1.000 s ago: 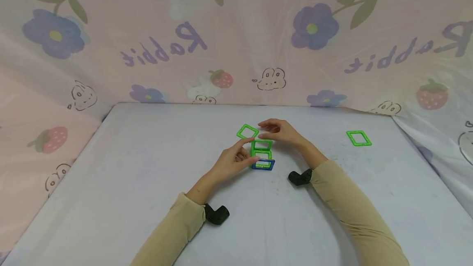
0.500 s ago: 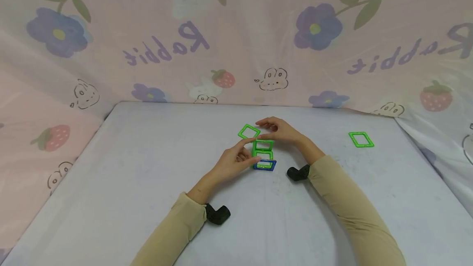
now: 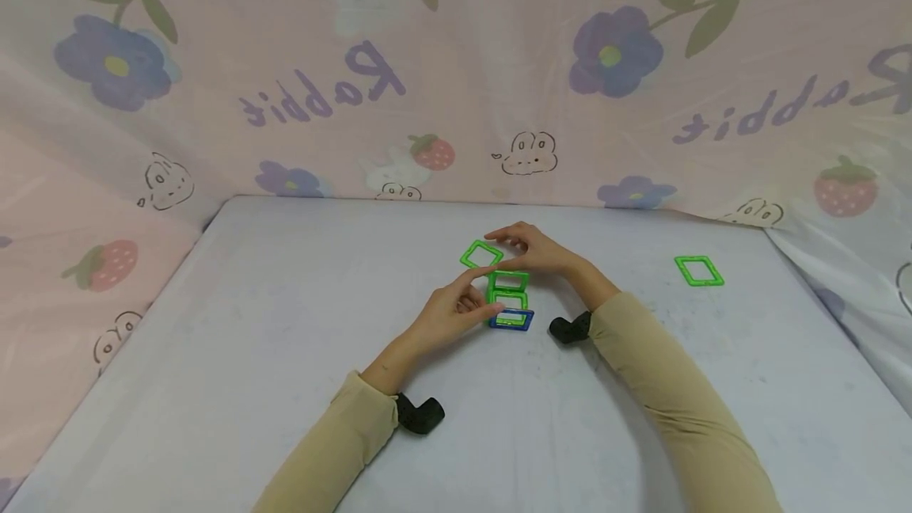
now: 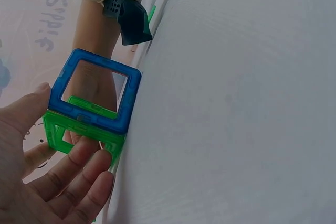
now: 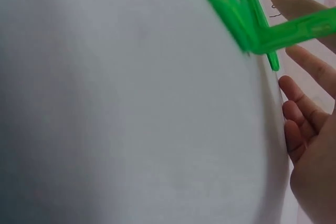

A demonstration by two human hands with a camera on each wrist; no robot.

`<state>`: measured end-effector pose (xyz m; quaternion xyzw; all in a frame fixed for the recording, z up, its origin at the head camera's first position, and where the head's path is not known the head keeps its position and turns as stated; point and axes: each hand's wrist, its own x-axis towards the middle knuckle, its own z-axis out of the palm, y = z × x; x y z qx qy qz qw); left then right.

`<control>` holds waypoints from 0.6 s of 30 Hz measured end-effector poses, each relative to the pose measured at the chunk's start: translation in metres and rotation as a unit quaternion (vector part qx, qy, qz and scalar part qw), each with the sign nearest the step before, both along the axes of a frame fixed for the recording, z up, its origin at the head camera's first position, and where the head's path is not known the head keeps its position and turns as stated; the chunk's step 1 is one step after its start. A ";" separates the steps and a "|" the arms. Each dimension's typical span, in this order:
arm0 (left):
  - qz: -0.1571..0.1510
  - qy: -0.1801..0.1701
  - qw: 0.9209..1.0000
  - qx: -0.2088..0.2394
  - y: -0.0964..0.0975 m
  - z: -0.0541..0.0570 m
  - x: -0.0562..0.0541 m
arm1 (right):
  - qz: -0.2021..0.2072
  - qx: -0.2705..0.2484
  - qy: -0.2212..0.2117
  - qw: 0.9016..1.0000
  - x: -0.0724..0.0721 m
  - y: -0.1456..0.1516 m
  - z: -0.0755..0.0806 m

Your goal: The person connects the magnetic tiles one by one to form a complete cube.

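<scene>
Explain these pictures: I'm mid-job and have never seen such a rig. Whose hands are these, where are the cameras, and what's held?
There is no machine here: these are a person's bare left hand and right hand. The wide picture comes from a camera worn on the head; the two smaller ones from cameras on the left and right wrists. On the white table stands a cluster of green frames, with a blue frame at its near end. Another green frame lies behind it, and one more green frame far to the right. The left hand grips the cluster. The right hand is close to its far side; I can't tell whether it touches.
</scene>
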<state>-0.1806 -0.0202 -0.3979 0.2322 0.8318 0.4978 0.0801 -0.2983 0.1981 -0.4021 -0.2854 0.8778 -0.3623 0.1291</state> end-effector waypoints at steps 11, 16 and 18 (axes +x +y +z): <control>0.000 -0.003 1.000 0.003 -0.001 0.000 0.001 | 0.024 0.031 0.018 0.999 -0.006 -0.009 0.002; -0.005 0.003 1.000 0.003 -0.001 0.000 0.000 | 0.012 0.043 0.020 0.999 -0.005 -0.012 0.001; -0.003 0.003 1.000 0.002 -0.001 0.000 0.000 | 0.011 0.050 0.031 0.998 -0.004 -0.014 0.001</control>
